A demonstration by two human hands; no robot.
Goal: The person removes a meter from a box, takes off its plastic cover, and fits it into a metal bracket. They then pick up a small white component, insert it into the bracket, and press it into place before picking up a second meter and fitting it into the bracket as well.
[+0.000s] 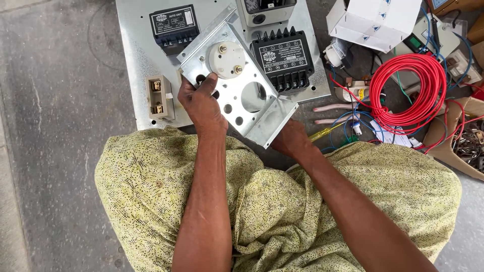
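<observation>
Bracket (237,88): punched metal, round meter (227,59) mounted, held tilted above the base plate (136,75). Left hand (201,100): fingers curled, gripping its left edge. Right hand (291,138): under the lower corner, fingers hidden, grip unclear. Red wire coil (408,90) lies right.

Grey concrete floor (55,126), bare and scuffed at left. Lying on it: one flat metal mounting plate (138,60) at top centre; to its right, a coil of red wire (411,90), a white cardboard box (375,20), loose blue wires (353,121), a yellow-handled screwdriver (325,132), pink-handled pliers (330,108), and a brown pouch (454,141) at the right edge.
</observation>
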